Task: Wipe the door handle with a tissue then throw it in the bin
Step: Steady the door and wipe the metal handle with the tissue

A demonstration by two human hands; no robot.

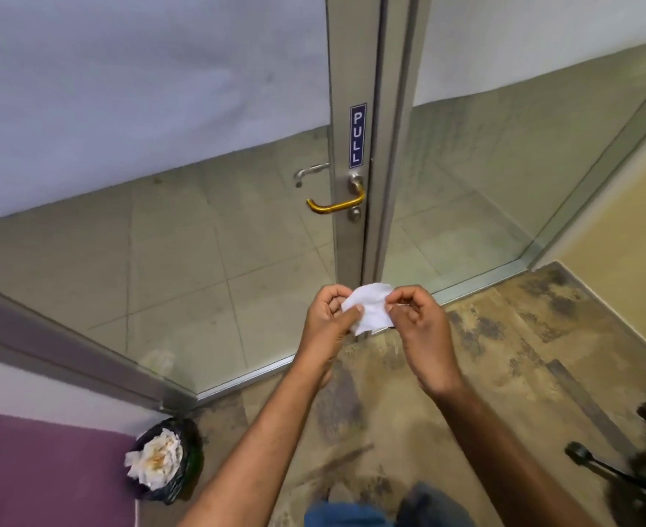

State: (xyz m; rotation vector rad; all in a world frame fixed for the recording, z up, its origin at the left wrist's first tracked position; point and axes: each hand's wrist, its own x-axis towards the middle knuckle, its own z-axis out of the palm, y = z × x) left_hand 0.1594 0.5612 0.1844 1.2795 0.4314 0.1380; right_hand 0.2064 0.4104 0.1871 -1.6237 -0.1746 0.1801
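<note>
A white tissue (369,308) is held between both hands in front of me, well below the door handle. My left hand (327,317) pinches its left side with thumb and fingers. My right hand (418,317) pinches its right edge. The gold lever door handle (334,205) sticks out to the left from the metal door frame (346,241), under a blue PULL sign (357,135). A bin (165,460) lined with a black bag and filled with crumpled white paper stands on the floor at the lower left.
Glass panels (200,260) flank the door, with a second handle (310,173) seen through the glass. A purple surface (48,477) lies at the lower left. A black chair base (625,469) sits at the lower right on the worn patterned floor.
</note>
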